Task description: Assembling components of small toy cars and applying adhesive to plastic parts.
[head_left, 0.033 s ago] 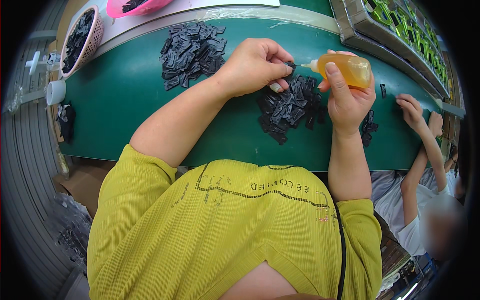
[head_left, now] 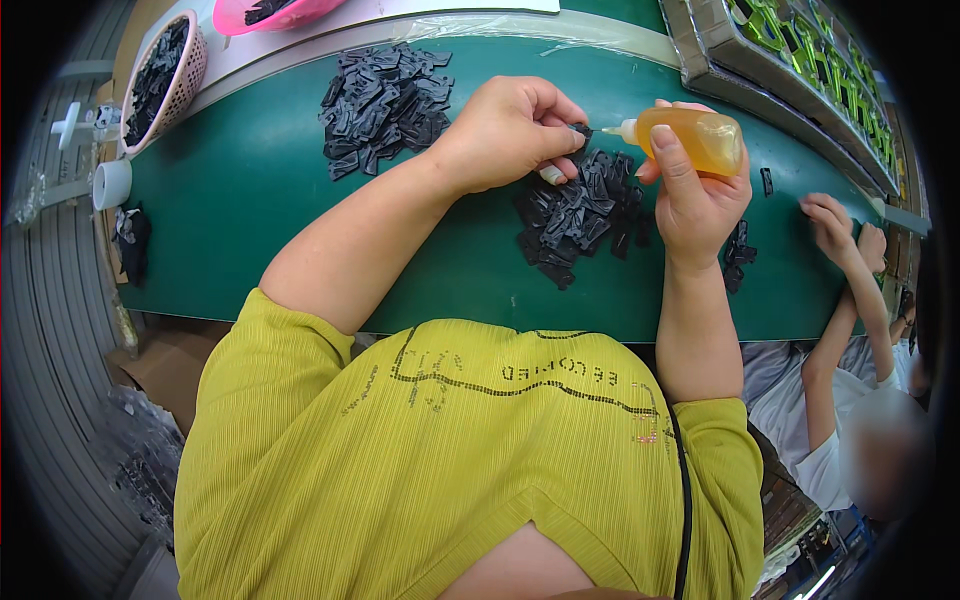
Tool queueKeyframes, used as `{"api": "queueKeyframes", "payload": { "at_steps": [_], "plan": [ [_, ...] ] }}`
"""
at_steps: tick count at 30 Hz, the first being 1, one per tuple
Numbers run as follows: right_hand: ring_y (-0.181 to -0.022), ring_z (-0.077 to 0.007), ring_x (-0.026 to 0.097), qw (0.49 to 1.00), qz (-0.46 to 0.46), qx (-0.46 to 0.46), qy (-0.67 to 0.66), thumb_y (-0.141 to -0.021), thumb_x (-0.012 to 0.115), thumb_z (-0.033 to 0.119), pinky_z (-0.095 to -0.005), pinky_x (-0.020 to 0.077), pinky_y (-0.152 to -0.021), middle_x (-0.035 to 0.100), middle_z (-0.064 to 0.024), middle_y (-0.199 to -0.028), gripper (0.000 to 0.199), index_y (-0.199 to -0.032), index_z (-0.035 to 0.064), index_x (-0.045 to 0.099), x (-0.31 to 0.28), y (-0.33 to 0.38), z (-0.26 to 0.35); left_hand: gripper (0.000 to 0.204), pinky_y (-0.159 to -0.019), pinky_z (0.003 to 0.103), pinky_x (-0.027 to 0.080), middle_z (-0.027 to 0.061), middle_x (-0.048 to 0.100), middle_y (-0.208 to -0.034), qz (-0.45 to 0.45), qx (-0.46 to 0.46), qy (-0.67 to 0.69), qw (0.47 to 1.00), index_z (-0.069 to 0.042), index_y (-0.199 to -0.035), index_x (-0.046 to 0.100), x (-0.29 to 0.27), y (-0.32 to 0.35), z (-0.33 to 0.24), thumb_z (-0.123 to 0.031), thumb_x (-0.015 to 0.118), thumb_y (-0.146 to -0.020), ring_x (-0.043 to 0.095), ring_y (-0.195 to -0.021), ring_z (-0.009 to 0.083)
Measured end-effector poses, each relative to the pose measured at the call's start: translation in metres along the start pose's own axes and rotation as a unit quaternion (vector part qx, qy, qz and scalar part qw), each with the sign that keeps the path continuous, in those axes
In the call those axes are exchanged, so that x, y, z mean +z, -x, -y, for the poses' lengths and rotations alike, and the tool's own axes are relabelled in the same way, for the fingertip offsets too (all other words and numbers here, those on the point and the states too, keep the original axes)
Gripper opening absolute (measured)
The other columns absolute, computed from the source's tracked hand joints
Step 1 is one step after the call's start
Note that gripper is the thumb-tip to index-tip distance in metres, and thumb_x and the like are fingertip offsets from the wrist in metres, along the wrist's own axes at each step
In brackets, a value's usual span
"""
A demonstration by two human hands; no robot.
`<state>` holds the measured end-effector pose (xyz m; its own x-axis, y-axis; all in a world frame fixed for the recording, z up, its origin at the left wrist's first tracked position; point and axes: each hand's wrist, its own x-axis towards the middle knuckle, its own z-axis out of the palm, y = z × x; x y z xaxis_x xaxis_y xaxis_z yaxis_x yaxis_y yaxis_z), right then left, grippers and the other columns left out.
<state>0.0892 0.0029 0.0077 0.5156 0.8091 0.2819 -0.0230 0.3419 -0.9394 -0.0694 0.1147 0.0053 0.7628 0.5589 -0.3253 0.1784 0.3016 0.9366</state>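
Between thumb and fingers, my left hand pinches a small black plastic part. One of its fingers has a white wrap. My right hand is closed around a squeeze bottle of amber liquid, tilted on its side. The bottle's thin needle tip points left and reaches the held part; whether it touches cannot be made out. Just below both hands lies a pile of similar black parts. Another, larger heap lies to the left of my left hand.
A pink basket of black parts stands far left, near a white roll. At the back are a bright pink bowl and a box of green-framed items. On the right, a co-worker's hand is near a few black parts.
The co-worker's hand on the right has shifted slightly to the right. My own hands, the bottle and the held part look unchanged.
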Motion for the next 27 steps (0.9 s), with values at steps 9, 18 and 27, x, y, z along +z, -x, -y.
{"api": "queueKeyframes", "payload": {
  "at_steps": [9, 18, 27],
  "plan": [
    [-0.069, -0.0115, 0.062, 1.0, 0.004, -0.006, 0.007, -0.08, 0.07, -0.001, -0.0192, 0.0508, -0.053, 0.064, -0.0115, -0.1, 0.032, -0.108, -0.0004, 0.056, -0.0001, 0.0, -0.0001, 0.025, -0.06, 0.023, 0.054, 0.0111, 0.066, -0.082, -0.007, 0.0, -0.013, 1.0, 0.008, -0.106, 0.057, 0.001, 0.0022, -0.0033, -0.003, 0.062, -0.084, 0.067, -0.068, 0.0157],
    [-0.071, -0.0114, 0.062, 1.0, 0.007, -0.005, 0.026, -0.08, 0.07, -0.001, -0.0191, 0.0511, -0.053, 0.064, -0.0108, -0.1, 0.031, -0.108, 0.0002, 0.056, 0.0003, 0.0005, 0.0012, 0.024, -0.06, 0.024, 0.055, 0.0112, 0.066, -0.083, -0.004, 0.002, -0.008, 1.0, 0.008, -0.106, 0.058, 0.001, 0.0027, -0.0029, -0.004, 0.063, -0.085, 0.067, -0.068, 0.0155],
    [-0.067, -0.0113, 0.062, 1.0, -0.019, -0.003, 0.018, -0.081, 0.07, 0.001, -0.0192, 0.0498, -0.051, 0.065, -0.0107, -0.096, 0.027, -0.105, -0.0004, 0.057, -0.0004, -0.0007, 0.0009, 0.023, -0.059, 0.024, 0.055, 0.0121, 0.065, -0.086, -0.006, 0.007, -0.005, 1.0, 0.008, -0.105, 0.058, -0.0001, 0.0025, -0.0019, -0.005, 0.062, -0.085, 0.067, -0.068, 0.0166]
  ]
}}
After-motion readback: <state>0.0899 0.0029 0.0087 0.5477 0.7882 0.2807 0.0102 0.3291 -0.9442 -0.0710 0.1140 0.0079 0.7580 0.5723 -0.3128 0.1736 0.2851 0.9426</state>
